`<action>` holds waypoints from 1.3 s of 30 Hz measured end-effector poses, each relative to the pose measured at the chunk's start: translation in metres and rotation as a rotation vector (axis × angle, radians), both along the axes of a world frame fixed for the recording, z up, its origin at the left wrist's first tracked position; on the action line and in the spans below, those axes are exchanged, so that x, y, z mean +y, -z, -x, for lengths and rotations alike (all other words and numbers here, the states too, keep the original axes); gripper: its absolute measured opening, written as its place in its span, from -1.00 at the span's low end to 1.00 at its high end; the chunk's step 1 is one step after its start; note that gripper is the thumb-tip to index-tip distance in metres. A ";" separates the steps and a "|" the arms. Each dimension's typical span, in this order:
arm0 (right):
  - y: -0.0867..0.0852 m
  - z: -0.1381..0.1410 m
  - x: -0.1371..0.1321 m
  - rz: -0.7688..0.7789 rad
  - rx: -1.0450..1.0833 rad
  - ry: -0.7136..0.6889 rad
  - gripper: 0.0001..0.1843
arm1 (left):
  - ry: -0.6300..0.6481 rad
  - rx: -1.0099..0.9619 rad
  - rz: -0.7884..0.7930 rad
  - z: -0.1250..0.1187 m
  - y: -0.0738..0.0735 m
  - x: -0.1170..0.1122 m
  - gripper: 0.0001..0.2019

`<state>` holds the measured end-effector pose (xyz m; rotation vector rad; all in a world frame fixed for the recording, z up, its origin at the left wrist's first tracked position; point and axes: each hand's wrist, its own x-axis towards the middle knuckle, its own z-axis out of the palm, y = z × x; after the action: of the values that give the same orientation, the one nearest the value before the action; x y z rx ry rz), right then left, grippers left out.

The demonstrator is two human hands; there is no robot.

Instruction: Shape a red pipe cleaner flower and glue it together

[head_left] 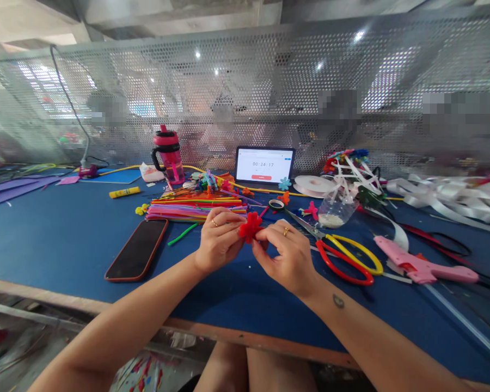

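Observation:
A fuzzy red pipe-cleaner flower (251, 227) is held between my two hands, above the front middle of the blue table. My left hand (220, 239) pinches its left side, fingers closed. From the right, my right hand (288, 253) grips the flower's edge between thumb and fingers. Just behind my hands lies a bundle of coloured pipe cleaners (196, 210), with a loose green pipe cleaner (182, 234) in front of it. Scissors (343, 253) with red and yellow handles rest to the right of my right hand.
A phone (138, 250) lies at left, near a yellow glue stick (124, 192). Behind stand a pink bottle (170, 155) and a tablet (264, 165) showing a timer. At right are a pink glue gun (424, 264), a ribbon spool (314, 185) and white ribbon (449, 198).

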<state>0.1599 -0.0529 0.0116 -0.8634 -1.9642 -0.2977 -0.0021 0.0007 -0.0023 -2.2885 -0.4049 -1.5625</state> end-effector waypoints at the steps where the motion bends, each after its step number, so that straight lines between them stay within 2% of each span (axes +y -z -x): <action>1: 0.000 0.000 0.000 -0.001 0.001 -0.005 -0.91 | 0.002 0.003 0.003 0.000 0.000 0.000 -0.96; 13: 0.000 -0.001 0.001 -0.026 -0.005 -0.031 -0.88 | 0.001 0.007 0.013 -0.001 0.001 -0.001 -0.93; 22: 0.001 0.000 0.003 -0.062 -0.047 0.017 -0.84 | 0.011 0.014 0.025 -0.001 0.003 0.000 -0.93; 30: -0.001 -0.004 0.002 -0.051 -0.033 -0.037 -0.90 | 0.011 -0.028 0.063 -0.001 0.000 -0.002 -0.93; 33: -0.004 -0.009 0.005 -0.054 -0.005 -0.058 -0.86 | 0.047 -0.065 0.108 0.000 -0.001 0.000 -0.92; 37: -0.005 -0.015 0.011 -0.025 0.059 -0.018 -0.95 | 0.105 -0.099 0.157 0.001 -0.001 0.002 -0.88; 39: -0.005 -0.016 0.014 0.006 0.053 -0.033 -0.88 | 0.115 -0.105 0.174 0.001 -0.001 0.002 -0.88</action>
<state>0.1759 -0.0393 0.0164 -0.8341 -1.9291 -0.2469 -0.0029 0.0028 -0.0009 -2.4040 -0.4600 -1.7725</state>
